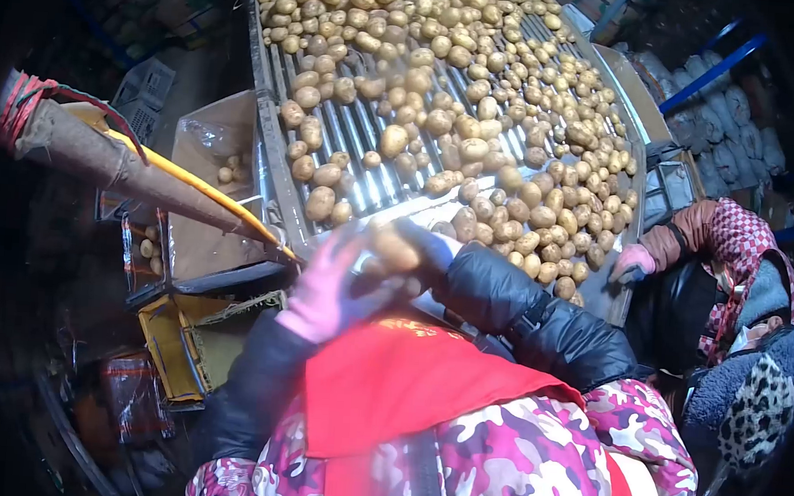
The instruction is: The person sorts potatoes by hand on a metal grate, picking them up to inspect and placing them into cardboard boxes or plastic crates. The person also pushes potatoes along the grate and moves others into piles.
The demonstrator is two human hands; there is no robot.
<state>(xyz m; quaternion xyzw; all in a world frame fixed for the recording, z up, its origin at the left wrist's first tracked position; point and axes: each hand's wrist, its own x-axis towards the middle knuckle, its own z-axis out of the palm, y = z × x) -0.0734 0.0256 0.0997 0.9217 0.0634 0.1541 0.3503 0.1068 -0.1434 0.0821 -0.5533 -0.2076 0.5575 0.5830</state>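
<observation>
My left hand, in a pink glove with a dark palm, is at the near end of the sorting conveyor, curled around the left side of a potato. My right hand, in a dark glove, closes on the same potato from the right. Motion blurs both hands, and some fingertips are hard to make out. Just beyond them, many loose potatoes lie on the conveyor's shiny metal rollers, piled thickest along the right side.
Left of the conveyor stands an open cardboard box with a few potatoes inside. A taped pole with a yellow cable slants toward me. At the right, a co-worker's gloved hand rests by the conveyor edge. Filled sacks are stacked behind.
</observation>
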